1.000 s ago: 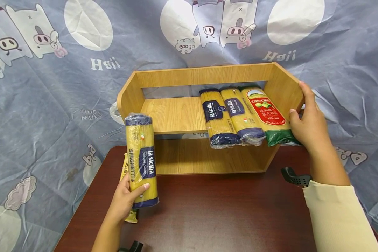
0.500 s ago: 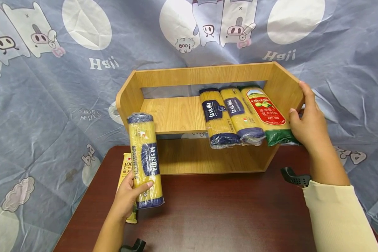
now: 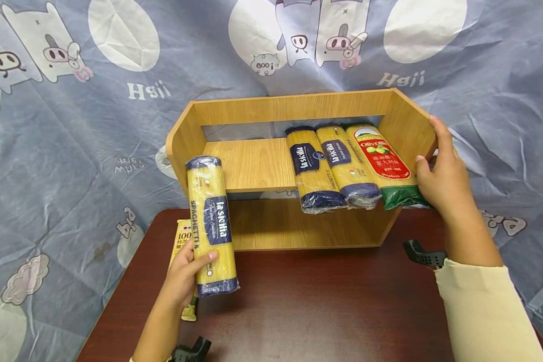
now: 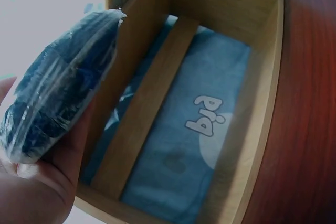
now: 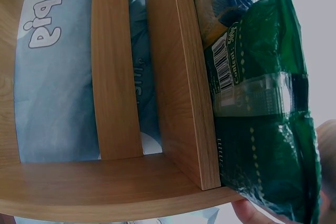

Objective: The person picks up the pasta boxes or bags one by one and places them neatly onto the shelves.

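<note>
My left hand [image 3: 183, 274] grips a pack of spaghetti [image 3: 211, 226] with blue ends near its lower end, thumb across the front. The pack stands nearly upright in front of the left part of the wooden shelf [image 3: 249, 161]; its wrapped end [image 4: 63, 82] shows in the left wrist view. On the upper board at the right lie two similar spaghetti packs [image 3: 314, 168] and a green-ended pasta bag [image 3: 380, 161] with a red label. My right hand [image 3: 445, 176] holds the front edge of the shelf's right side panel, thumb beside the green bag.
A yellow pasta packet [image 3: 189, 311] lies on the dark red table [image 3: 321, 301] behind the left hand, partly hidden. Below the upper board is an open lower compartment [image 3: 298, 223]. A patterned cloth [image 3: 72, 151] hangs behind and to the left of the shelf.
My left hand has moved slightly right with the spaghetti pack, which now tilts a little more and shows its label squarely. My right hand stays at the side panel.
</note>
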`<state>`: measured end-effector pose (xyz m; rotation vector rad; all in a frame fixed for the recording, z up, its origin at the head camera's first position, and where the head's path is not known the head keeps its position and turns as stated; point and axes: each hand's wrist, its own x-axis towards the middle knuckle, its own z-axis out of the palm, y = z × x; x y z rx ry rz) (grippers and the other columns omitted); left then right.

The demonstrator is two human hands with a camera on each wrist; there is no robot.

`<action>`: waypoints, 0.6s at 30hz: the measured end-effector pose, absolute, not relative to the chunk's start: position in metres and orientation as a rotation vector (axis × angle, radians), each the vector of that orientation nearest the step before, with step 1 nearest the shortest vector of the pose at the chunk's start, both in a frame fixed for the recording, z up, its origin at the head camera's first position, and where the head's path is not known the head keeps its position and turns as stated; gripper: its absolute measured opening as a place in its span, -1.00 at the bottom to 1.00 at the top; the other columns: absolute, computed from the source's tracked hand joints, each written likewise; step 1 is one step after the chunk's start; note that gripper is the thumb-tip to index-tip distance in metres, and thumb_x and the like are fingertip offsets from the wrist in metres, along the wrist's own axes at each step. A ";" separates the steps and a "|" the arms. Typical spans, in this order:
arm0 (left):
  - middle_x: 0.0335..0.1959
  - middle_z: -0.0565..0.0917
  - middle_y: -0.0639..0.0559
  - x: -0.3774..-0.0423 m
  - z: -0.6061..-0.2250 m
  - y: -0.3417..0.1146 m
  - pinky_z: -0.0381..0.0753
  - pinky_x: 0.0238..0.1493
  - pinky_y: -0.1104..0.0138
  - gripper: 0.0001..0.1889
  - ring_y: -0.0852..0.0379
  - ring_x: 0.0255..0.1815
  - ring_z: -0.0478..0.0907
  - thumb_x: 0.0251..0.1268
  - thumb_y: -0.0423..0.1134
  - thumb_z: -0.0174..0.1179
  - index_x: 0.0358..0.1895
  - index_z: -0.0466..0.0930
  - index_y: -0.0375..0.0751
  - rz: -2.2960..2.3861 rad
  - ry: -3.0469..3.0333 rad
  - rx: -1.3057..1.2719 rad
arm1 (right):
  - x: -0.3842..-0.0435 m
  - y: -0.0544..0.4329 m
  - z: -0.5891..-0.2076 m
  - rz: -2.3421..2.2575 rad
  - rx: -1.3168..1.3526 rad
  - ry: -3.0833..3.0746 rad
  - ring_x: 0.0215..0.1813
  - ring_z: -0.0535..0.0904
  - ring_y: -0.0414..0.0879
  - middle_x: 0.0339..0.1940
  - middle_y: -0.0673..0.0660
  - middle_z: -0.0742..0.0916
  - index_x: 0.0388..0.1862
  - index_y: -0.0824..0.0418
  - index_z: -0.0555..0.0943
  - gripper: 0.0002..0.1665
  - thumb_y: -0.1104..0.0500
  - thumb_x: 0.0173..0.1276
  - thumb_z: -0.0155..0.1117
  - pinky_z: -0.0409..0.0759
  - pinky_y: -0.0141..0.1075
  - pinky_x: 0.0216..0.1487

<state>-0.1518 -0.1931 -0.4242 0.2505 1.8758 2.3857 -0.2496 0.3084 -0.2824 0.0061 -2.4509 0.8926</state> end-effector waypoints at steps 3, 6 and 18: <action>-0.06 0.78 0.11 -0.153 -0.420 -0.192 0.76 -0.12 0.20 -0.59 0.11 -0.13 0.78 0.48 -0.43 0.05 0.32 0.30 -0.14 2.396 1.838 0.285 | -0.251 0.308 -0.283 0.888 0.006 -2.450 0.17 0.49 0.54 0.41 0.59 0.40 0.66 -0.27 -0.12 -0.10 0.23 0.50 -0.03 0.32 0.35 0.14; -0.05 0.78 0.10 -0.156 -0.415 -0.191 0.76 -0.11 0.19 -0.60 0.10 -0.12 0.78 0.49 -0.43 0.03 0.32 0.30 -0.14 2.402 1.808 0.319 | -0.250 0.309 -0.282 0.888 0.003 -2.450 0.18 0.49 0.54 0.42 0.58 0.40 0.66 -0.28 -0.13 -0.09 0.24 0.50 -0.03 0.32 0.34 0.15; -0.13 0.76 0.13 -0.162 -0.396 -0.186 0.74 -0.16 0.30 -0.68 0.19 -0.18 0.74 0.54 -0.37 -0.08 0.26 0.36 -0.09 2.420 1.774 0.352 | -0.248 0.307 -0.283 0.880 0.006 -2.455 0.19 0.50 0.55 0.43 0.56 0.40 0.66 -0.31 -0.14 -0.08 0.22 0.49 -0.03 0.32 0.35 0.14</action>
